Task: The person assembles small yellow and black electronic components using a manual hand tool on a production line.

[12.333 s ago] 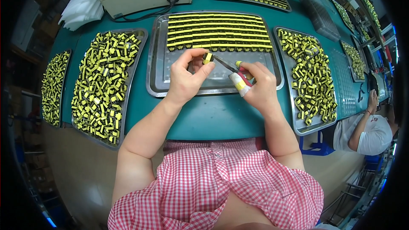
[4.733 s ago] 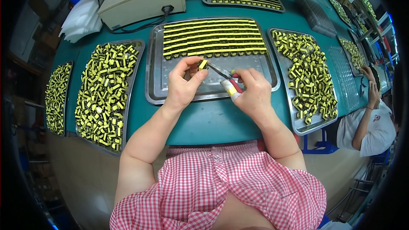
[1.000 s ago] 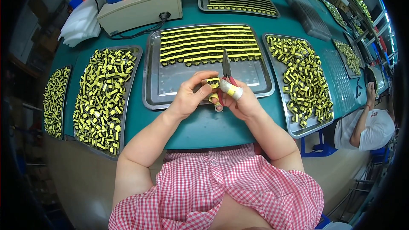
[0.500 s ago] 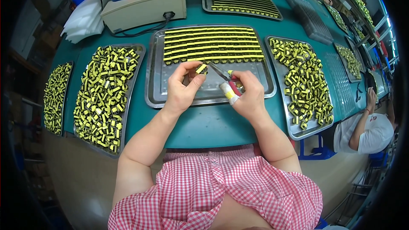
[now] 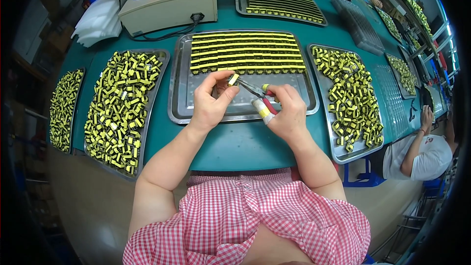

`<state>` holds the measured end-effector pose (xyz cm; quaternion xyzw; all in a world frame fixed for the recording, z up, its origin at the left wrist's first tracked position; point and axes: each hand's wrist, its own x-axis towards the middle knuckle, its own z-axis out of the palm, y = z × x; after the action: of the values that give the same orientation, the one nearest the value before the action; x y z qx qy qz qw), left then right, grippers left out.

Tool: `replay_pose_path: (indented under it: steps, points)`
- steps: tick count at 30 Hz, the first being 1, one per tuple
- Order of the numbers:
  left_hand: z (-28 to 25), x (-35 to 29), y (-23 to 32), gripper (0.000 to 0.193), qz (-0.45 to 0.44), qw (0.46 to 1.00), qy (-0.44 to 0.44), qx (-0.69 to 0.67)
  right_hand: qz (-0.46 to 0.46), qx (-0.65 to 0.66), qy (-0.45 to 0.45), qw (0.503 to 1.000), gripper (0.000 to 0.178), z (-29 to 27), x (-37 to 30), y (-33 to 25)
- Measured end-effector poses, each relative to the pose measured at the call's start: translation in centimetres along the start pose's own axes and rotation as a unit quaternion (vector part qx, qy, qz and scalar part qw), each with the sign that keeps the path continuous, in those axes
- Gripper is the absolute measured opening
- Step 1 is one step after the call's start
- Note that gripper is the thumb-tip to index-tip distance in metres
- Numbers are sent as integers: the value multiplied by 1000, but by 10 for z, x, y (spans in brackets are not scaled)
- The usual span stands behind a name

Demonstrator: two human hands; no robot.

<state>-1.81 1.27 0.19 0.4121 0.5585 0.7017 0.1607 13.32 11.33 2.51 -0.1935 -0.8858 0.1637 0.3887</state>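
Note:
Between the thumb and fingers of my left hand is a small yellow-and-black transformer. My right hand is closed around red-handled pliers, whose metal jaws reach left to the transformer. White and yellow wrapping covers a finger of that hand. Both hands are over the near part of a metal tray. Its far part holds tight rows of the same transformers, yellow strips facing up. Whether the jaws touch the transformer's pins is too small to tell.
Loose transformers fill metal trays on the left and right, with another heap at far left. Behind stand a beige machine with a black cable and a filled tray. A person in white sits at right.
The transformer in my left hand has turned and shows a different side. The pliers' jaws have shifted slightly down and left. My hands stay in nearly the same place.

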Motion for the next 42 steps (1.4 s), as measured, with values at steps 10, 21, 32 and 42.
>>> replay_pose_path:
  steps: [10,21,32,42]
  points:
    - [2,-1,5,30,-1,1000,-6,18,-13,-27,16,999,30,-1,0,0]
    - [3,-2,4,29,3,1000,-2,29,3,-33,11,999,27,1,-3,0]
    - [1,-2,5,29,-1,1000,12,19,15,2,16,1000,28,8,-3,-2]
    - [-1,-1,9,30,-107,990,-38,-79,83,54,-63,993,24,7,-6,1]
